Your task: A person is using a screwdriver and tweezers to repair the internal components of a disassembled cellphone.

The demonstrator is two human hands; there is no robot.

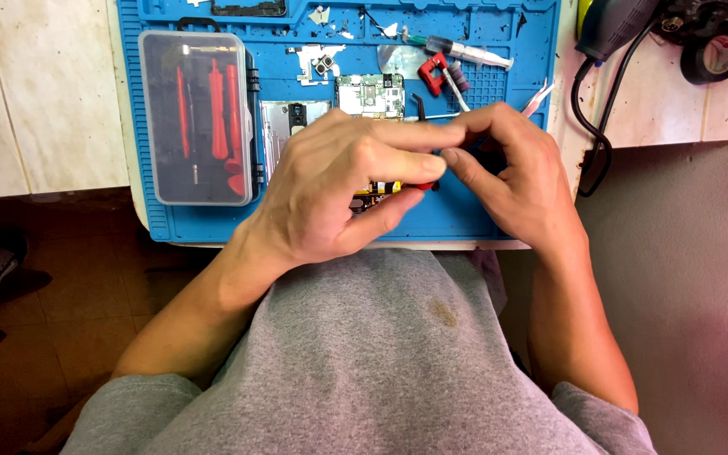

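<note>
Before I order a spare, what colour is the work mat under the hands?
Blue work mat, clearest in the head view.

Matt blue mat [212, 221], seemingly rubber; clear glossy plastic case [198, 118].

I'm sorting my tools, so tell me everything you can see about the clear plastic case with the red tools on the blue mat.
The clear rectangular plastic tool case lies flat and closed on the left part of the blue silicone work mat. Its lid is see-through with rounded corners; dark latches sit on its right edge. Inside, several red-handled tools lie lengthwise, with a thin metal piece beside them. Neither hand touches it; the left hand is nearest, just to its right.
</note>
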